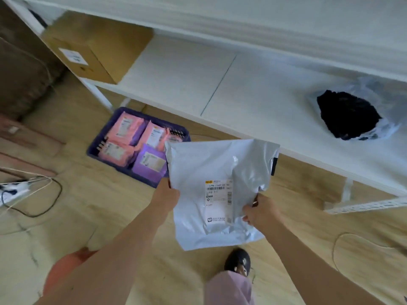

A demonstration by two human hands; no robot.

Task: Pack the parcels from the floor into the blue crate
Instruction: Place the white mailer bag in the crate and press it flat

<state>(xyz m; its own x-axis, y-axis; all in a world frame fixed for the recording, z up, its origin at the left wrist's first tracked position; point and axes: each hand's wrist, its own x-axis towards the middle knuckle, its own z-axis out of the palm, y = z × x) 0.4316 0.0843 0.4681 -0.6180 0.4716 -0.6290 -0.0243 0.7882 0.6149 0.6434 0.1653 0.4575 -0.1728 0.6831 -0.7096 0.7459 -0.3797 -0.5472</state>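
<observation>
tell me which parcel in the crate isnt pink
The purple parcel in the near right corner of the blue crate. The other parcels visible in the crate are pink.

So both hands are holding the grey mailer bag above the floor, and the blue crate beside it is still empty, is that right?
Not quite. Both the left hand and right hand do hold the grey mailer bag above the floor, but the head view shows the blue crate already holds pink parcels and a purple parcel.
</observation>
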